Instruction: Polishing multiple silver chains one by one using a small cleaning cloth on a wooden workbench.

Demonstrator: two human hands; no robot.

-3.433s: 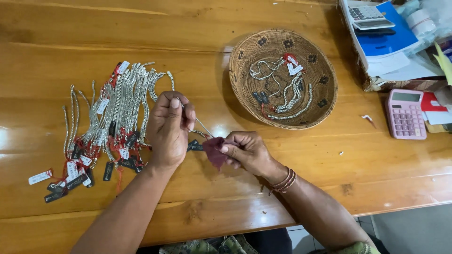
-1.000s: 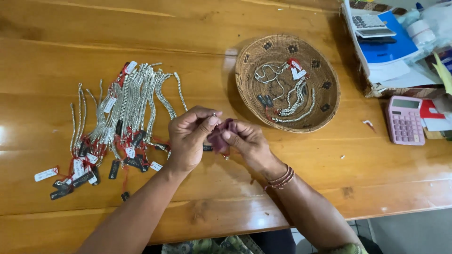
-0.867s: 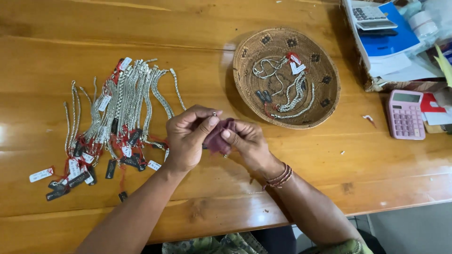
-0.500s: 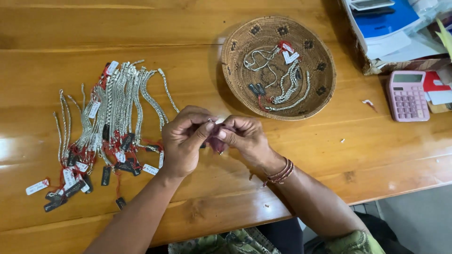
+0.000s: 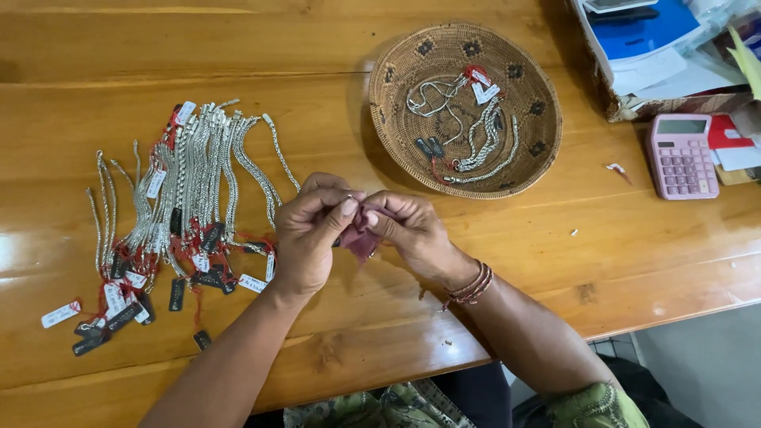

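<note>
Leftmost, across the left-centre of the frame, a spread of silver chains point(image 5: 186, 198) with small white and dark tags on red threads is laid out in rows on the wooden counter point(image 5: 476, 261). Just right of them, at centre frame, the left hand point(image 5: 313, 238) is held slightly above the counter with its fingers point(image 5: 346, 208) curled and pinched shut on a small maroon cloth point(image 5: 363, 236). The cloth is gripped from the other side by the right hand point(image 5: 412, 231), whose fingers are likewise closed on it; beaded bracelets point(image 5: 469, 285) are worn at that wrist. Something small and silver may be wrapped inside the cloth, though it cannot be made out between the fingertips. The cloth is judged to be soft, light and limp, so it is best taken in a pinch at a fold, and any fine chain within would be slippery and easily dropped. Further right, in the upper centre, a woven basket point(image 5: 547, 119) holding a few more tagged chains is seen. At the right edge a pink calculator point(image 5: 682, 154) lies below a box of papers point(image 5: 658, 47).
</note>
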